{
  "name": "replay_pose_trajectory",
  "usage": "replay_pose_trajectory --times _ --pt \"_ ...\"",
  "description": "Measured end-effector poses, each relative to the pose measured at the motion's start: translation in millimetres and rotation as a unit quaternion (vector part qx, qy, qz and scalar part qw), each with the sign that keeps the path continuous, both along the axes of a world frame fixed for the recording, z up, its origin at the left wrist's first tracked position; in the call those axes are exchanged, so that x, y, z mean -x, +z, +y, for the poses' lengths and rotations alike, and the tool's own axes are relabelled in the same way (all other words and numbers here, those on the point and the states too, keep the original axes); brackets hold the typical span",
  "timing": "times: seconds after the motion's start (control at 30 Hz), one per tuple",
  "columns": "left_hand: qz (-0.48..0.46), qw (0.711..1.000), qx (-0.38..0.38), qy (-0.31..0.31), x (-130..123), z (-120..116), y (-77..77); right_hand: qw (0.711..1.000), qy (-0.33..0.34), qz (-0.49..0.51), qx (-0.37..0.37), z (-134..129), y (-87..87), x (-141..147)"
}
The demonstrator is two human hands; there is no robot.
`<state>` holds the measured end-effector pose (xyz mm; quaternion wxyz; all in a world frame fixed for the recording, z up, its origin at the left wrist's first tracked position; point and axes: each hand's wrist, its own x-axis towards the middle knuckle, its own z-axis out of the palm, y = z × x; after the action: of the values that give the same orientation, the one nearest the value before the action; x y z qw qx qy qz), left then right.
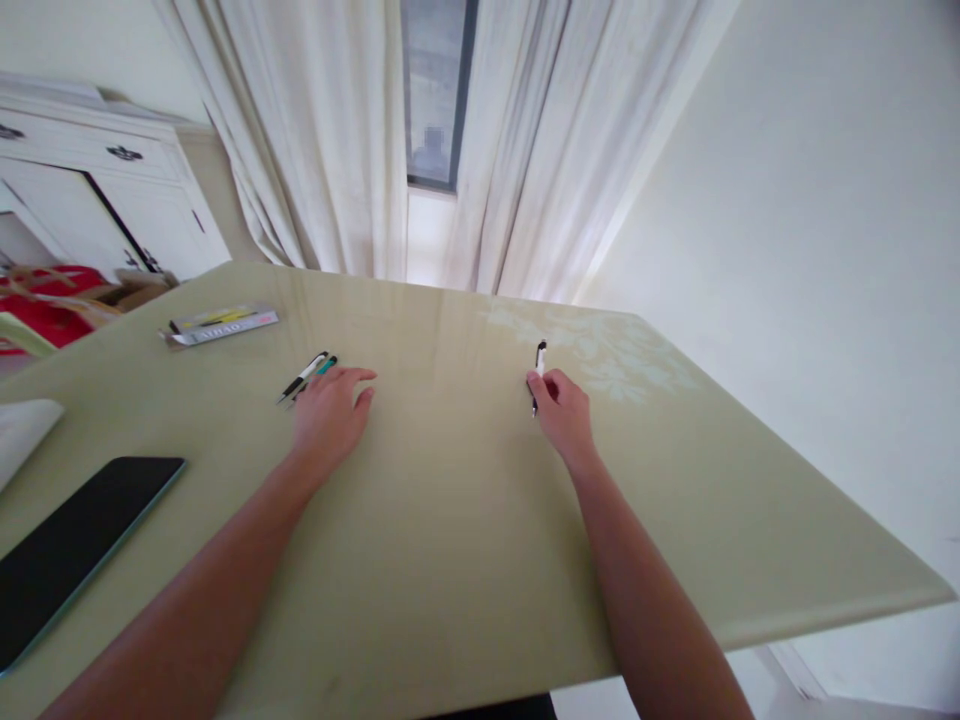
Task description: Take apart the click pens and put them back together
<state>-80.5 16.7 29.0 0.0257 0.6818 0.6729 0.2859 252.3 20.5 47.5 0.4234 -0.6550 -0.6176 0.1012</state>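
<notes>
My right hand (564, 412) pinches a black and white pen (541, 358), which points away from me over the right half of the table. On the left, my left hand (330, 408) rests with its fingers apart, thumb and index finger spread. Beside its fingers lie a white and black pen (304, 376) and a teal and black pen (325, 365); the hand partly covers the teal one. Farther back at the left is a clear and white pen box (221, 325) with something yellow in it.
A black tablet (79, 535) lies at the near left of the pale green table (450, 560), with a white sheet (22, 430) behind it. Red bags (49, 310) and a white cabinet (112, 180) stand beyond the left edge. Curtains (337, 150) hang behind.
</notes>
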Motion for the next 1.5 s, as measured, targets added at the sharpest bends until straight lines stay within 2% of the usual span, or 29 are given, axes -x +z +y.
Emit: replay_pose_trajectory --times 0.07,0.13,0.2,0.33,0.6,0.77,0.9,1.0,1.07,1.13,1.17,1.2,1.23,1.33,1.5 --pt "0.069 0.992 0.014 0.108 17.9 1.8 0.8 0.990 -0.098 -0.088 0.047 2.5 2.3 -18.5" --pt "0.090 0.985 0.046 0.142 29.8 1.2 0.9 0.974 -0.154 -0.136 0.091 4.4 0.3 -31.4" --pt "0.100 0.981 0.071 0.151 35.5 0.3 0.4 0.963 -0.173 -0.166 0.127 5.8 -4.4 -38.3" --pt "0.113 0.979 0.080 0.149 38.2 0.7 -0.3 0.953 -0.172 -0.187 0.165 7.3 -12.7 -41.2" --pt "0.103 0.973 0.105 0.180 46.2 1.8 3.5 0.951 -0.173 -0.194 0.166 7.6 -13.5 -42.5" --pt "0.112 0.975 0.091 0.171 45.9 0.5 4.7 0.965 -0.157 -0.187 0.092 7.0 -9.9 -36.6" --pt "0.111 0.978 0.085 0.153 48.7 3.5 1.4 0.989 -0.047 -0.144 -0.002 6.3 -8.6 -17.6" --pt "0.092 0.987 0.070 0.112 39.8 7.6 -1.0 0.989 0.061 -0.124 -0.051 -0.5 -8.3 7.2" --pt "0.050 0.997 0.034 0.040 22.1 7.0 -1.8 0.981 0.129 -0.125 -0.069 -8.9 -7.4 25.4" --pt "-0.011 0.994 0.002 -0.105 -2.6 1.5 -2.2 0.965 0.196 -0.153 -0.086 -18.0 -6.2 41.4" --pt "-0.042 0.981 -0.004 -0.191 -15.5 -3.0 -2.4 0.953 0.230 -0.176 -0.087 -21.9 -6.1 47.8" --pt "-0.066 0.966 -0.009 -0.251 -27.4 -8.2 -2.5 0.942 0.257 -0.199 -0.079 -24.8 -6.5 52.9" --pt "-0.084 0.956 -0.019 -0.280 -37.4 -13.4 -2.5 0.932 0.281 -0.222 -0.062 -26.7 -7.6 56.8" --pt "-0.112 0.947 -0.040 -0.299 -52.1 -24.4 -2.9 0.914 0.307 -0.266 -0.004 -26.1 -14.1 61.8" --pt "-0.059 0.952 -0.064 -0.294 -44.5 -22.9 -3.6 0.907 0.304 -0.290 0.017 -20.4 -22.4 61.5"
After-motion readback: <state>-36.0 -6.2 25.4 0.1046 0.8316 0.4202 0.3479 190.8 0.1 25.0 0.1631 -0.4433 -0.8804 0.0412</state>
